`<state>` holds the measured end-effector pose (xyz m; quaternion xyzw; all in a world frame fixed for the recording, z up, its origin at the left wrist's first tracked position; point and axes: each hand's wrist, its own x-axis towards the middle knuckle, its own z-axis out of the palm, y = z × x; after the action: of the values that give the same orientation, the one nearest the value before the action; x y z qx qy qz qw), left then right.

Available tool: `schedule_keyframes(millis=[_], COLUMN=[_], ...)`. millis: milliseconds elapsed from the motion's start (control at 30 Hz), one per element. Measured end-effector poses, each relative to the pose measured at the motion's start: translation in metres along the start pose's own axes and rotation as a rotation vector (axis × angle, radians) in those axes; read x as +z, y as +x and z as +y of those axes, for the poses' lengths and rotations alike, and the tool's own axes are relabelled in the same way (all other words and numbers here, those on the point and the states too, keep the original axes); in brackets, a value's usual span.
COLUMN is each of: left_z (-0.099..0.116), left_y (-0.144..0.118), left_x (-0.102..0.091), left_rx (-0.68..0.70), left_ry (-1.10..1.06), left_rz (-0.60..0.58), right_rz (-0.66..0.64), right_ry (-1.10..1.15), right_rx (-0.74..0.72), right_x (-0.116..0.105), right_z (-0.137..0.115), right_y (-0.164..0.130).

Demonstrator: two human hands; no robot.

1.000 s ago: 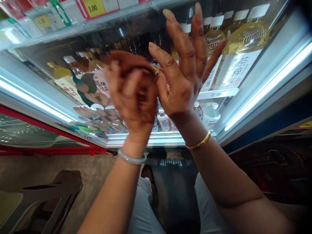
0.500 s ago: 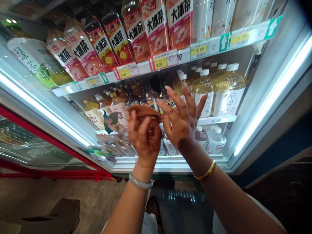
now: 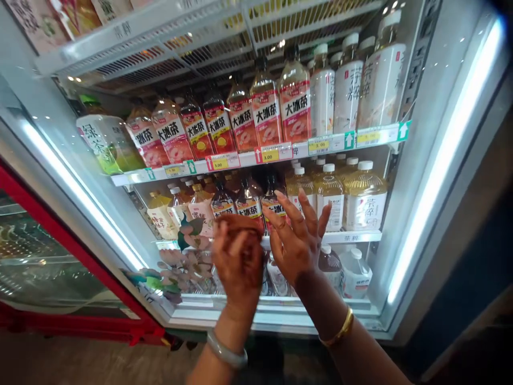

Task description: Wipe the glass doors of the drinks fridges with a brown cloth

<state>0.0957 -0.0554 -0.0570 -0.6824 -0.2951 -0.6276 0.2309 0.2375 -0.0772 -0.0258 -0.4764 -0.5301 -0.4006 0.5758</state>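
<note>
My left hand (image 3: pixel 238 267), with a pale bangle on its wrist, is closed and a little blurred. In it is a folded brown cloth (image 3: pixel 241 223). Close by on the right, my right hand (image 3: pixel 296 235) is raised with its fingers apart and holds nothing; a gold bracelet (image 3: pixel 340 327) is on that wrist. Both hands are before the glass of a lit drinks cooler; whether they touch the glass I cannot tell. Behind my fingers stand dark iced-tea bottles (image 3: pixel 248 207) and pale yellow tea bottles (image 3: pixel 331 200), partly hidden by my hands.
Above, a shelf holds red-labelled tea bottles (image 3: pixel 266 115) and white-labelled bottles (image 3: pixel 352 88), with price tags (image 3: pixel 269 155) along its edge. Flower stickers (image 3: pixel 190 232) are on the glass at lower left. A red-framed cooler (image 3: pixel 86 243) stands at the left.
My view has tilted up, so shelves and hands sit lower in the picture and an upper shelf shows. Both hands keep nearly the same pose; my left hand is more blurred.
</note>
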Motion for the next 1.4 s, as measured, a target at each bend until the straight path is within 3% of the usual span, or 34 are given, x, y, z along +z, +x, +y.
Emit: schedule_keyframes(millis=[67, 133, 333, 433, 533, 633, 767, 867, 1000, 1067, 1133, 1267, 1333, 1400], left_z=[0.011, 0.006, -0.037, -0.025, -0.002, -0.001, -0.018, -0.009, 0.018, 0.018, 0.007, -0.011, -0.001, 0.019], left_y=[-0.006, -0.001, 0.031, 0.021, 0.009, 0.016, 0.038, 0.032, 0.012, 0.015, 0.029, 0.054, 0.052, 0.041], left_x=[0.005, 0.003, -0.012, -0.006, 0.001, -0.002, -0.011, -0.005, 0.008, 0.006, -0.002, -0.012, -0.005, 0.007], left_rx=[0.142, 0.201, 0.043, 0.037, 0.133, 0.234, 0.083, 0.056, 0.112, 0.121, 0.060, -0.203, -0.237, -0.142], left_ry=[-0.080, -0.103, 0.083, 0.107, -0.014, -0.072, 0.026, 0.067, -0.076, -0.113, -0.090, -0.008, -0.009, -0.048], left_rz=[-0.122, -0.121, 0.100, 0.116, -0.006, -0.091, -0.010, 0.024, -0.106, -0.150, -0.110, 0.092, 0.123, 0.070], right_rz=[0.032, 0.035, 0.015, 0.019, 0.016, 0.015, 0.017, 0.008, 0.004, -0.002, -0.013, 0.038, 0.056, 0.060], right_ry=[0.031, 0.052, 0.052, 0.061, 0.054, 0.037, 0.029, 0.025, 0.035, 0.038, 0.031, 0.008, -0.010, -0.024], right_rx=[0.011, 0.016, -0.015, -0.011, -0.018, -0.014, -0.012, -0.031, -0.038, -0.029, -0.019, -0.009, 0.000, 0.006], right_x=[0.001, 0.000, -0.002, -0.002, -0.003, -0.004, -0.005, -0.004, -0.005, -0.006, -0.007, -0.011, -0.013, -0.017], right_z=[-0.001, -0.001, -0.002, -0.001, -0.001, 0.001, 0.004, 0.006, 0.008, 0.008, 0.007, 0.011, 0.017, 0.024], right_y=[0.001, 0.002, 0.003, 0.002, 0.004, 0.007, 0.009, 0.008, 0.007, 0.008, 0.008, 0.011, 0.012, 0.014])
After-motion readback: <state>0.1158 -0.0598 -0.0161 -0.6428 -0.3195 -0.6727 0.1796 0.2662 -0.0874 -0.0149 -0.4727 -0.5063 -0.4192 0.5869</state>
